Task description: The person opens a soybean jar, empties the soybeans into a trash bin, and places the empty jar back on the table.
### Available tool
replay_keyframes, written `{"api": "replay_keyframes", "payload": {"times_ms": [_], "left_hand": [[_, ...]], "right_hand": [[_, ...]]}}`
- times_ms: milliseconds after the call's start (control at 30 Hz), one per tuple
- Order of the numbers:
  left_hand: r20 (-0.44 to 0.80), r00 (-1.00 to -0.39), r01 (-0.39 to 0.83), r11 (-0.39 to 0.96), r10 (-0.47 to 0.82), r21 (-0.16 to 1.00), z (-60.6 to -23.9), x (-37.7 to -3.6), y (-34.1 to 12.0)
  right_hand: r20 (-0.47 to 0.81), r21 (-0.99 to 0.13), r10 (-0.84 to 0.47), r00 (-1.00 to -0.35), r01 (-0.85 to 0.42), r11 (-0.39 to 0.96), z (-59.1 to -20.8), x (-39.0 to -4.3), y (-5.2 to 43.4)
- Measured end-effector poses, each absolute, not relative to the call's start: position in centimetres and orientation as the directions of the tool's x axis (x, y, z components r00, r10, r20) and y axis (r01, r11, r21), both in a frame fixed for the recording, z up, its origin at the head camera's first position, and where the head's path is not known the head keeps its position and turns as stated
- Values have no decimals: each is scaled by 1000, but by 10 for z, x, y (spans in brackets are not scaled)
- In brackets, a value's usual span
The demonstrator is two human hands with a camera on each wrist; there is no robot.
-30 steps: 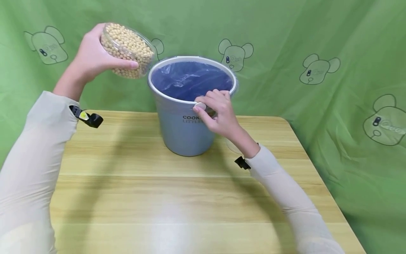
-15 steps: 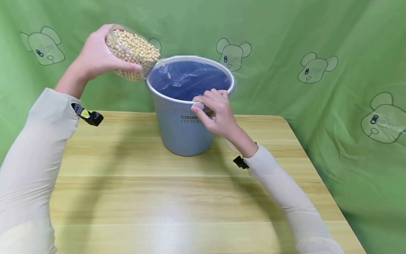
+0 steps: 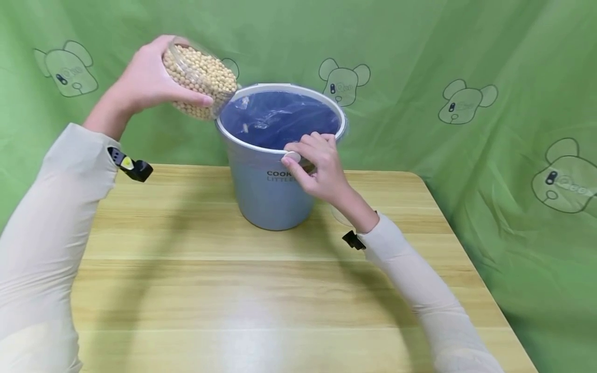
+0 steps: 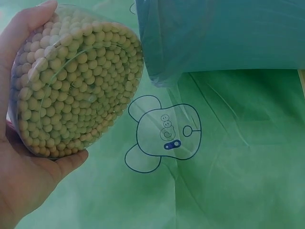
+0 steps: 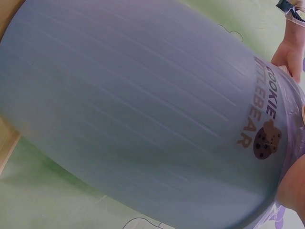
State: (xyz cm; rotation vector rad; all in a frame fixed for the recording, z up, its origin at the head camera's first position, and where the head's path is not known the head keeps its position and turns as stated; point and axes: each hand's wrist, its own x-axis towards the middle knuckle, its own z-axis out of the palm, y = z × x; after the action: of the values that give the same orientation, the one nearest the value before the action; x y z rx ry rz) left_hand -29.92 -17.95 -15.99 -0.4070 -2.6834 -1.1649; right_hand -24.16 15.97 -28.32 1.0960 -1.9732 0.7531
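Note:
My left hand (image 3: 149, 77) grips a clear plastic jar (image 4: 78, 86) full of pale round soybeans (image 3: 205, 72). The jar is tilted toward the right, its mouth at the left edge of a blue-grey trash can (image 3: 275, 197). A few light specks, seemingly falling beans, show inside the can against its clear plastic liner (image 3: 289, 111). At the can's front rim, my right hand (image 3: 322, 163) pinches the white rim at a round tab (image 3: 293, 156), thumb outside. In the right wrist view, the can's printed wall (image 5: 143, 105) fills most of the picture, with only part of that hand visible.
The can stands near the far edge of a wooden table (image 3: 261, 290). A clear round lid (image 3: 341, 216) lies behind my right wrist, partly hidden. Green cloth (image 3: 401, 41) with mouse-like drawings hangs behind and at the sides.
My left hand has moved slightly right and tipped the jar further, bringing its mouth against the can's rim. Light specks have appeared in the can. My right hand keeps its hold.

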Motion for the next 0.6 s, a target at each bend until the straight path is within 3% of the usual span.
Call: {"api": "replay_keyframes", "payload": {"times_ms": [600], "left_hand": [[233,-951,307,706,203,638,-145,-301,-177]], "right_hand": [[832,-126,-436,-344,-882,455,-280,-242,157]]}}
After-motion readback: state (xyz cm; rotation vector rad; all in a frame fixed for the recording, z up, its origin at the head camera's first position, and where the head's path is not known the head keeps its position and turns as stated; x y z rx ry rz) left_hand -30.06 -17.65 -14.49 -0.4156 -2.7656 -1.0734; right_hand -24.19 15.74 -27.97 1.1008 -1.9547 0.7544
